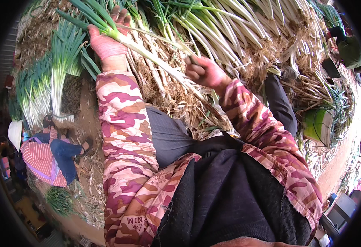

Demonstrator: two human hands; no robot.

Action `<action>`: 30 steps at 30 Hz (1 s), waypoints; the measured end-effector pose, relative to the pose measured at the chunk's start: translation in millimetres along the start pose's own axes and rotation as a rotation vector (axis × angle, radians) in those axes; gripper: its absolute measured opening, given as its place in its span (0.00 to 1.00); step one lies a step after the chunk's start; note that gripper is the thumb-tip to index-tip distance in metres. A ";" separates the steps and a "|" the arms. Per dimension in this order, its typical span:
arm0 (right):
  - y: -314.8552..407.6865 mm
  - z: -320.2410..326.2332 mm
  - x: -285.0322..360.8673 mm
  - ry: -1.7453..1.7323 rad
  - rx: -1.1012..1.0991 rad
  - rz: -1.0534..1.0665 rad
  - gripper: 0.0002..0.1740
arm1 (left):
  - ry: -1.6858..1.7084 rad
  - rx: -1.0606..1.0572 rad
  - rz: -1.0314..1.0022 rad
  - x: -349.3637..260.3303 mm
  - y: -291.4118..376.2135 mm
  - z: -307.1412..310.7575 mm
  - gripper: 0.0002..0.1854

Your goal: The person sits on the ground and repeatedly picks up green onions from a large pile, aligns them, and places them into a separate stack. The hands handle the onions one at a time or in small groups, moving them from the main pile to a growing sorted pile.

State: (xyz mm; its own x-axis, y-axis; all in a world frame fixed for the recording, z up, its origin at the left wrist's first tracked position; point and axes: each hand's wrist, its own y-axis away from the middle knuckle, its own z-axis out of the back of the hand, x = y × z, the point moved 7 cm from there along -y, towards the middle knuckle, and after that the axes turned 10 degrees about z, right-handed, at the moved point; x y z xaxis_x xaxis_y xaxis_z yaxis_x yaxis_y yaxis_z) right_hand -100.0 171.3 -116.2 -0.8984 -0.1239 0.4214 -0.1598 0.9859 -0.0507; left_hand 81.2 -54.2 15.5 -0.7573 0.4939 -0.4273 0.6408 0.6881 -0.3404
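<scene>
A long green onion point(155, 57) slants across the middle, with green leaves at the upper left and a brownish root end low by my lap. My left hand point(109, 40) supports it near the base of the leaves, between thumb and fingers, the fingers stretched out behind it. Below the wrist a pinkish wrap covers the palm. My right hand point(206, 71) is curled, thumb against fingers, on the end of a pale leaf strip point(168, 40). That strip runs back to the stalk beside my left hand.
Piled green onions point(223, 34) with dry roots lie ahead. Loose husks point(180, 108) cover the ground by my legs. Trimmed bunches point(60, 61) stand at left, near a crouching person point(47, 157) in a striped top. A green-and-white block-like object point(317, 126) sits at right.
</scene>
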 end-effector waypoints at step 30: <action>9.5 86.6 -11.2 0.967 -0.606 -0.362 0.33 | -0.432 -0.665 0.088 29.4 2.1 -4.1 0.51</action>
State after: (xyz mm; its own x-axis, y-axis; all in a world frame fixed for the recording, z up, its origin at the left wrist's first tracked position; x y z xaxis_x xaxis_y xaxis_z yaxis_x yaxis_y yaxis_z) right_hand -126.8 172.3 -199.9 -0.1202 -0.5252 0.8425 0.1122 0.8360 0.5371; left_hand 59.8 -36.1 5.7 -0.5042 0.4053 -0.7626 0.3832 0.8964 0.2230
